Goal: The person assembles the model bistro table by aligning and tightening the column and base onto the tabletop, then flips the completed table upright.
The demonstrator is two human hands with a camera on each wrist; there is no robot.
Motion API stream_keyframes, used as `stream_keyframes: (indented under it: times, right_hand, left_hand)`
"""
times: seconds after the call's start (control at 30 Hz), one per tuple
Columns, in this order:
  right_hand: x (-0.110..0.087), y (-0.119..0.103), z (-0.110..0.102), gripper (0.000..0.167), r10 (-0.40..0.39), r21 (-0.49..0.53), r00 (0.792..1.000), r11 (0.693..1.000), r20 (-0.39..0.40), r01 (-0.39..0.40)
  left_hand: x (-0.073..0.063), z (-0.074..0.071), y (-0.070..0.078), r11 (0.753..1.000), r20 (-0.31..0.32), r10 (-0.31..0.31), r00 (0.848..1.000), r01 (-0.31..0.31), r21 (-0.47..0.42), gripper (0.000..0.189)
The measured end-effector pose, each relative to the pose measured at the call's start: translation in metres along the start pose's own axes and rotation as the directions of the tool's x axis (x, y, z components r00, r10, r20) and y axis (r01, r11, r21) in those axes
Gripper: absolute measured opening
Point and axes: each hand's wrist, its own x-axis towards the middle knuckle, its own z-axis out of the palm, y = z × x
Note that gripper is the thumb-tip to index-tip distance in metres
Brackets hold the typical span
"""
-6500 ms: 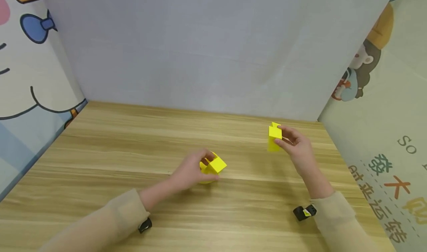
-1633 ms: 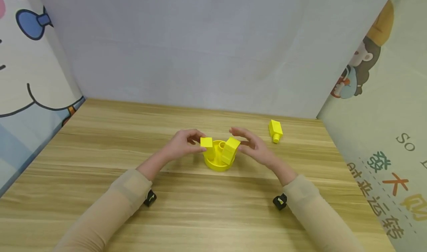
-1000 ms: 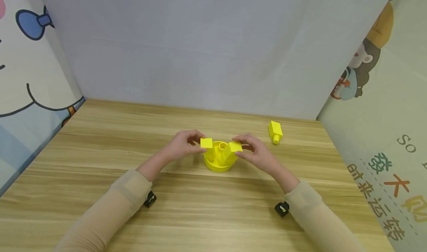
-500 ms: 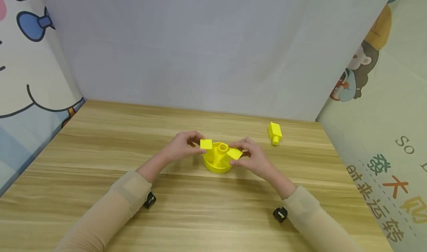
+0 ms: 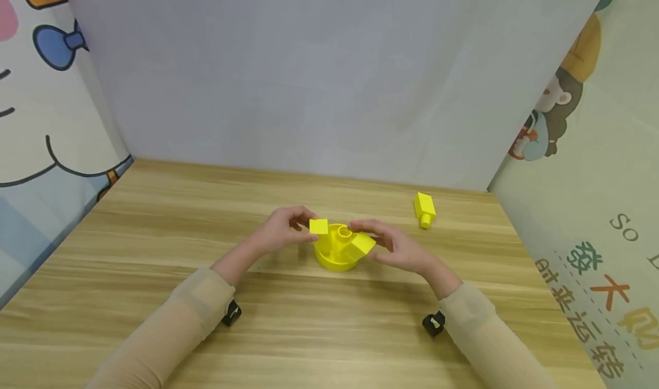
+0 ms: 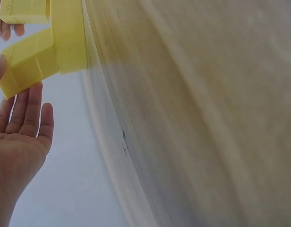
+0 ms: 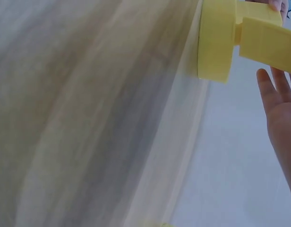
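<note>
A round yellow base with a raised rim and a ring-shaped socket sits mid-table. My left hand pinches a yellow block between thumb and fingers; the block stands at the base's left side. On the base's right side a second yellow block leans outward. My right hand is around this block with fingers spread. In the right wrist view, the right hand's fingers lie just below the block, apart from it. Its thumb is hidden there.
A third yellow block with a round peg lies at the back right of the wooden table. A pale cloth backdrop rises behind the table; printed panels stand at both sides. Each wrist carries a small black camera.
Earlier, my right hand set down the block at the back right and came to the base. Since half a second ago, its fingers have loosened and the right-side block has turned. Left hand holds still.
</note>
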Motion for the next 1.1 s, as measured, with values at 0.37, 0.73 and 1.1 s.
stream_keyframes:
  times: [0.37, 0.73, 1.1]
  right_hand:
    - [0.002, 0.002, 0.013, 0.046, 0.080, -0.078, 0.987, 0.993, -0.138, -0.091]
    - [0.015, 0.000, 0.022, 0.050, 0.086, -0.244, 0.972, 0.960, -0.218, -0.140]
    - [0.026, -0.006, 0.033, 0.050, 0.207, -0.229, 0.931, 0.932, -0.300, -0.280]
  left_hand:
    - [-0.003, 0.001, 0.003, 1.000, 0.002, -0.026, 1.000, 0.026, -0.010, 0.042]
    - [-0.003, 0.001, 0.003, 1.000, -0.009, 0.000, 1.000, 0.000, -0.009, 0.041]
    - [-0.003, 0.000, 0.003, 1.000, -0.005, 0.016, 1.000, -0.016, -0.017, 0.042]
